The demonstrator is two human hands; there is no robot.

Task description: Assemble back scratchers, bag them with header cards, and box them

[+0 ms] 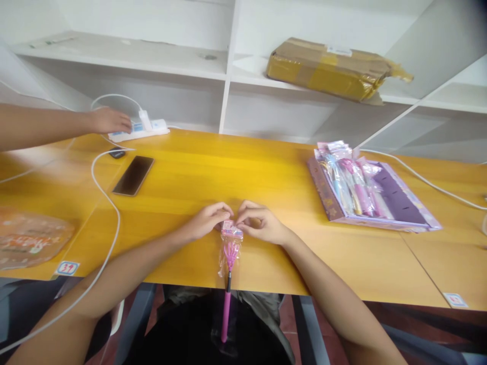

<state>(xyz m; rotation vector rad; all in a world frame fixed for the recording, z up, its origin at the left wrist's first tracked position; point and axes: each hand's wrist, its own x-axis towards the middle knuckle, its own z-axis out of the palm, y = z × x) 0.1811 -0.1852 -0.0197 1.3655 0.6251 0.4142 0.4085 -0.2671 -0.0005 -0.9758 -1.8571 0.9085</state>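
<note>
A pink back scratcher (230,256) with a claw-like head and a black middle section lies in a clear plastic bag. Its handle reaches past the table's front edge, over my lap. At the bag's top is a printed pink card (231,229). My left hand (208,219) pinches the card's left upper corner between thumb and fingers. On the other corner, my right hand (262,222) is closed in the same kind of pinch. The exact contact of the fingertips is slightly blurred.
A purple box (409,200) of bagged scratchers stands at the right. To the left are a phone (133,175), a white cable (114,203) and a power strip (158,126) touched by another person's hand (110,120). A taped carton (323,68) sits on the shelf.
</note>
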